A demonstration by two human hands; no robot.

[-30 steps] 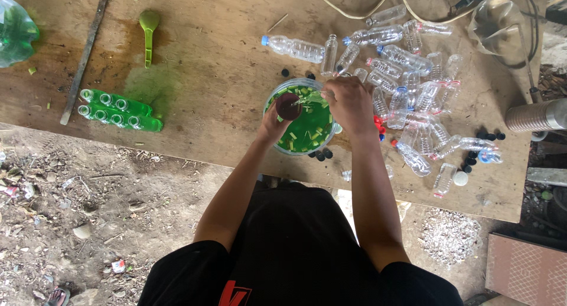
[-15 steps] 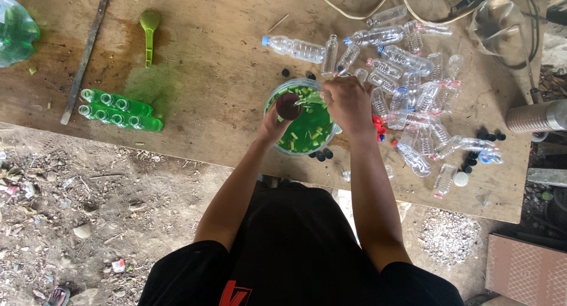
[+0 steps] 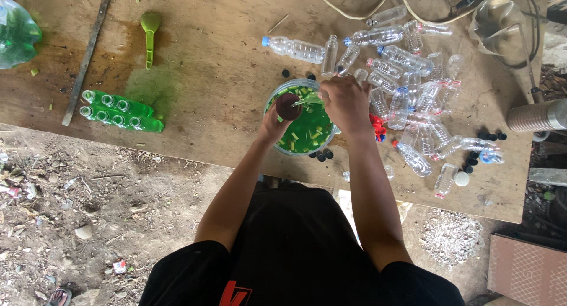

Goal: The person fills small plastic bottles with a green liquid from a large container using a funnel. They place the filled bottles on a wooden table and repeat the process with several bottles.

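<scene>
I stand at a big wooden bench (image 3: pixel 224 52). A heap of empty clear bottles (image 3: pixel 413 93) lies on its right side. A round bowl (image 3: pixel 273 96) of green liquid with small green bits sits near the front edge, right under my hands. My right hand (image 3: pixel 345 105) is closed around a small bottle (image 3: pixel 312 98), tipped over the bowl. My left hand (image 3: pixel 274 124) is curled around a small dark red funnel (image 3: pixel 288 106) over the bowl.
</scene>
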